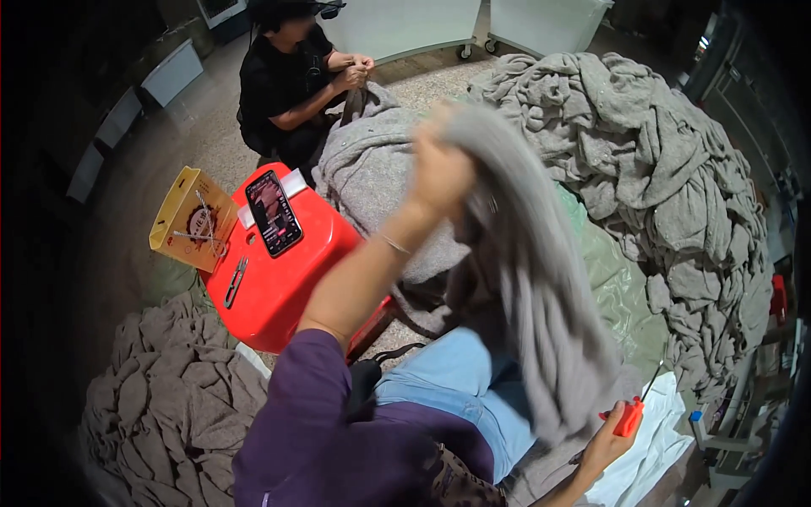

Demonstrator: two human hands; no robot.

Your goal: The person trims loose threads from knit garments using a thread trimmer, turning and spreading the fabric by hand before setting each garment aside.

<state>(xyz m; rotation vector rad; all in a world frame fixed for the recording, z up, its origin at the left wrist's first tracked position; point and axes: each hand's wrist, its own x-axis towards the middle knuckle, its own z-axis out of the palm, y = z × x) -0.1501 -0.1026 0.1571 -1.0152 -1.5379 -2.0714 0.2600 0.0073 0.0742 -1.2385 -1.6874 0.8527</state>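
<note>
Grey cloth [541, 279] hangs beside our jeans [435, 380], its top clenched in the fingers of our left hand [439, 173], probably raised so the length drops free. Our right hand's [604, 448] fingers curl round a red-handled tool [628, 418], perhaps pointed outward to spare the cloth, which looks soft, loosely folded and blurred.

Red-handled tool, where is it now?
The red-handled tool is at lower right in the head view, in the right hand, just right of the raised grey fabric.

Cloth [549, 287] hangs right of the stool [317, 253] (which bears a phone [273, 213]).
</note>
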